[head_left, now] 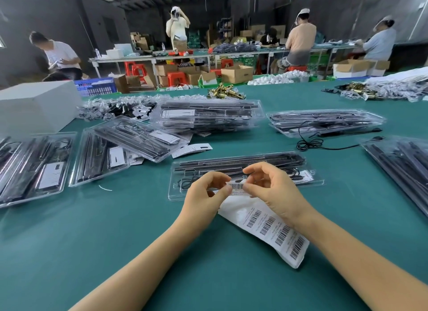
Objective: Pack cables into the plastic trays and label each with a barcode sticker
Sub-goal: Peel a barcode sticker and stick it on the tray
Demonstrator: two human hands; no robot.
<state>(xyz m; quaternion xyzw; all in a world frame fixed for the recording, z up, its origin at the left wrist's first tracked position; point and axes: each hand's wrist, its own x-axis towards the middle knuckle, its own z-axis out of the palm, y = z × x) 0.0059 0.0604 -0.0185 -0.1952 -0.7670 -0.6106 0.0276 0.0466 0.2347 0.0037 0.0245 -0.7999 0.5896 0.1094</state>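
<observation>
A clear plastic tray [308, 182] packed with black rods and a coiled cable lies on the green table just beyond my hands. My left hand [206, 192] and my right hand [271, 190] together pinch a small white barcode sticker [236, 188] by its two ends, just above the tray's near edge. A white backing sheet [271, 229] with a row of barcode stickers hangs down from under my hands and lies on the table toward the right.
Filled trays lie around: a stack [208, 116] behind, another [324, 123] at right, several at the left [34, 169] and one at the far right [403, 167]. A loose black cable [310, 144] trails on the table. A white box [34, 106] stands far left. People work at benches behind.
</observation>
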